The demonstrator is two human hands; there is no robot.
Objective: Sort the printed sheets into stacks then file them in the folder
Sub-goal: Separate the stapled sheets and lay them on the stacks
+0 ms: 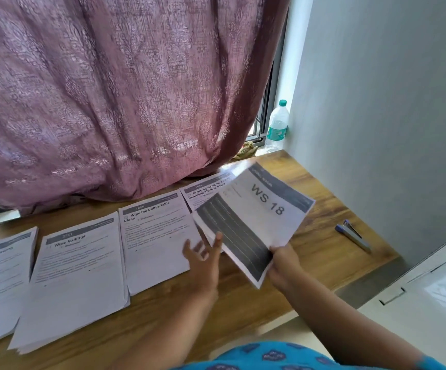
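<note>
Right hand (283, 265) grips the near corner of a sheaf (254, 220), thumb on top, fingers curled beneath. Sheaf is lifted off the surface (320, 252), tilted, top page reading "WS 18" with a dark lined block below it. It hangs over the right end of the row, partly covering the stack (206, 189) headed "Charging Small Items".

Left hand (203, 260) hovers just left of the sheaf, fingers spread wide and relaxed, holding nothing; fingertips (218, 237) near the sheaf's lower edge, contact unclear.

Four stacks lie side by side on the wooden surface. From the left: one cut off by the frame edge (0, 284), heading unreadable; "Wipe Railings" (75, 287); "Wipe the Coffee Table Clean" (155, 244); then the Charging stack at the far right, set back toward the curtain (115, 97).

A stapler (353, 235), blue and metal, lies on the surface well to the right of the sheaf, near the wall (393, 108). A water bottle (277, 126), green cap, stands upright on the sill beyond the surface's far corner. Mauve patterned curtain drapes down onto the back edge of the surface behind the stacks. Blue patterned sleeve (283, 355) at the bottom.
</note>
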